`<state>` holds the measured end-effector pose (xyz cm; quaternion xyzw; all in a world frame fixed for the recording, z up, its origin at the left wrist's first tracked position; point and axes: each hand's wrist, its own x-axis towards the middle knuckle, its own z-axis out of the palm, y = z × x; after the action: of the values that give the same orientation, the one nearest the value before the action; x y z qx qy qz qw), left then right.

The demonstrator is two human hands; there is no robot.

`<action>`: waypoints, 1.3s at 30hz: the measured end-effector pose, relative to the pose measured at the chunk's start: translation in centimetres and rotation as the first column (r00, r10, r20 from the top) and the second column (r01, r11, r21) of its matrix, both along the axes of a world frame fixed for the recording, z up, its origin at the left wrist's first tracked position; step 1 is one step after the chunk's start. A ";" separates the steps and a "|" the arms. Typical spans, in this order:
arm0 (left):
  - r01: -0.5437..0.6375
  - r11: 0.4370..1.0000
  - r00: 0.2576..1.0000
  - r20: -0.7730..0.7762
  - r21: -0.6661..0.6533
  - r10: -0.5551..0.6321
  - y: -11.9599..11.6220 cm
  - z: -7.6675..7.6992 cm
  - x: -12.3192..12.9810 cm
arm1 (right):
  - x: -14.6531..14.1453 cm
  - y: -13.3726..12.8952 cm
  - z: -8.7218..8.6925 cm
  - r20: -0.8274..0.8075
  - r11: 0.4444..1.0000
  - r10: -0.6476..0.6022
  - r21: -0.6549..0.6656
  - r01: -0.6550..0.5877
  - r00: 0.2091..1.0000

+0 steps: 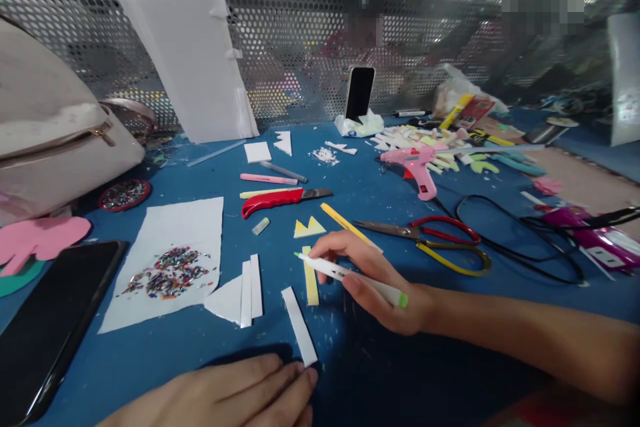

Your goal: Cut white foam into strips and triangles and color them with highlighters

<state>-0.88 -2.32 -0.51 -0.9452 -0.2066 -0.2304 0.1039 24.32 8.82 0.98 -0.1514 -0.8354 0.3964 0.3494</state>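
My right hand (377, 280) is closed round a white marker (345, 273) with a green tip and a green end, its tip pointing left above a yellow strip (312, 287). Flat on the blue table lies my left hand (240, 390), fingers stretched out, their tips at the lower end of a white strip (299, 327). A yellow zigzag-cut piece (309, 227) is just beyond the right hand, beside a yellow marker (345, 223). Two more white strips (251, 290) rest across a white fan-shaped piece (225, 300) to the left.
A red-handled knife (273, 201), scissors (425, 232) and a pink glue gun (415, 163) with its cord lie farther back. At left are a paper with beads (207, 227), a dark phone (60, 320) and a bag (60, 127). Another phone (360, 93) stands near the mesh.
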 end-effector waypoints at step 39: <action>-0.034 0.998 0.998 -0.045 -0.053 0.032 0.8 0.6 0.4 | 0.0 0.6 -0.4 0.139 0.974 0.175 -0.168 -0.150 0.975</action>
<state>-0.52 -1.55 0.07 -0.9490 -0.2259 -0.2020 0.0870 24.35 9.43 0.59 -0.1393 -0.8355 0.4753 0.2378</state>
